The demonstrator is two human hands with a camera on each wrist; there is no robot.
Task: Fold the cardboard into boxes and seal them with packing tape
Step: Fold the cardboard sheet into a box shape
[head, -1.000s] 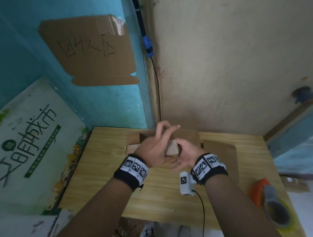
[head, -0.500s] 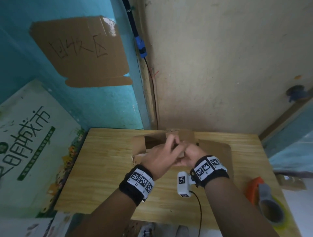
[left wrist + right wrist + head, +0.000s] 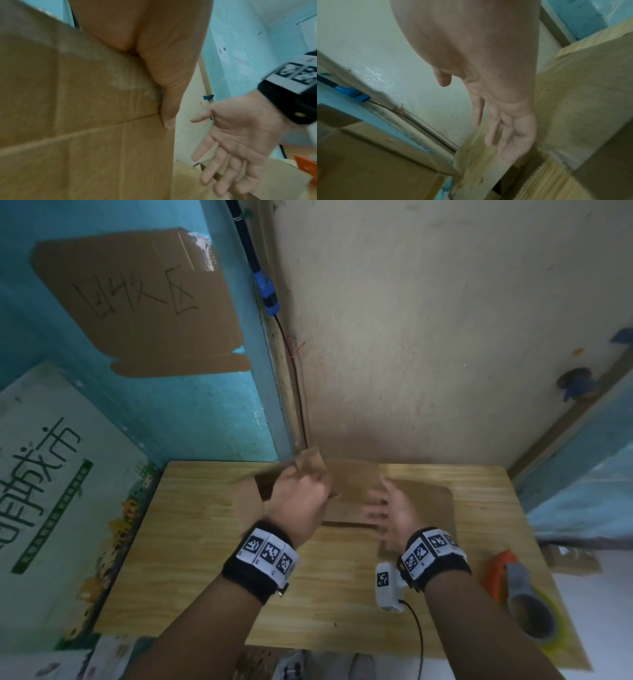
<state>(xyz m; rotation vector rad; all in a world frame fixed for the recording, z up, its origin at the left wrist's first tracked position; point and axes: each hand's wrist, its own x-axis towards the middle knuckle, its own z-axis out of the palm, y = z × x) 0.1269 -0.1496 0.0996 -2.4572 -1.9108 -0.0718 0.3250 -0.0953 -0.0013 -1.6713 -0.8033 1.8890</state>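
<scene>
Right hand [image 3: 394,510] open (fingers [image 3: 211,171] spread)

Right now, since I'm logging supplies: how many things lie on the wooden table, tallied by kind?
Cardboard pieces: 2, a half-folded box and a flat sheet
Tape dispenser: 1
Total: 3
</scene>
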